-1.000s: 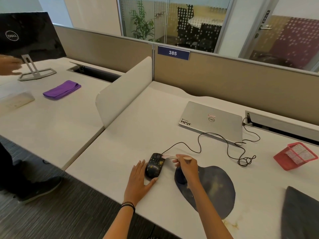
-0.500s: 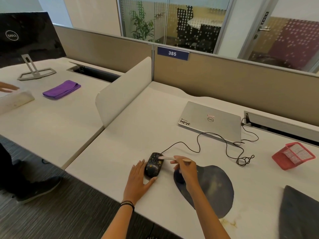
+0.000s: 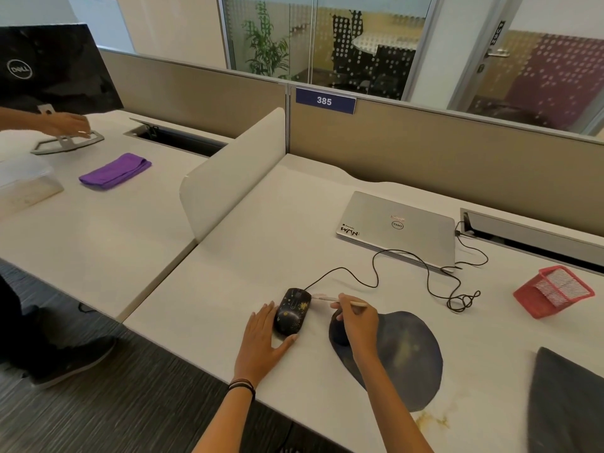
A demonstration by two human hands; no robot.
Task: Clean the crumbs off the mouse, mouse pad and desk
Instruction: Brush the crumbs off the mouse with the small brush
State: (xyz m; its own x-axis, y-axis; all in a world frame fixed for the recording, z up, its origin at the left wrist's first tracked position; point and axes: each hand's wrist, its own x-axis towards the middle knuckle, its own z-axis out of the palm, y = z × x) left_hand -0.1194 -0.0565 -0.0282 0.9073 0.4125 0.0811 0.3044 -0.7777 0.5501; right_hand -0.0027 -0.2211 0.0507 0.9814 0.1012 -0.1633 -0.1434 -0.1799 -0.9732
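The left hand lies open, steadying the mouse, while the right hand pinches what looks like a thin brush beside it.

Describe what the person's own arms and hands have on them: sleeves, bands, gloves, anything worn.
Both forearms are bare, with no sleeves in view and no gloves. The left hand has a stack of thin dark bands at the wrist, like hair ties or cord bracelets. The right hand and its wrist carry nothing visible: no watch or band. Rings are too small to tell.
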